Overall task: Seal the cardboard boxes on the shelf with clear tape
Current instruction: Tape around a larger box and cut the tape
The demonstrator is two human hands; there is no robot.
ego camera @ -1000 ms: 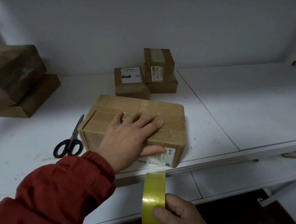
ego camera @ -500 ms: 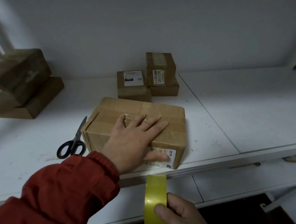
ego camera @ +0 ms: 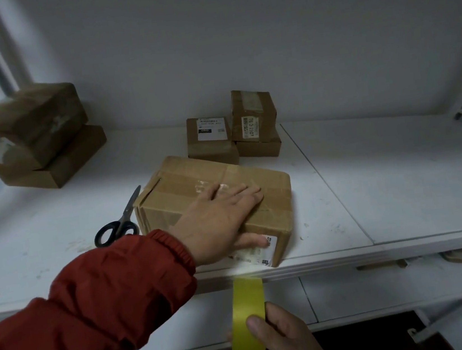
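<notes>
The left hand (ego camera: 219, 226) lay flat on the closed box (ego camera: 176, 193), fingers straight; the contents of the box were hidden. Below this hand, the right hand (ego camera: 287, 340) gripped a tape roll (ego camera: 246, 299).

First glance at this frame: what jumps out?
The left hand, in a red sleeve, lies flat on the big cardboard box at the front middle of the white shelf. Just below the shelf's front edge, the right hand grips a yellowish roll of tape. Black-handled scissors lie on the shelf beside the box's left end.
</notes>
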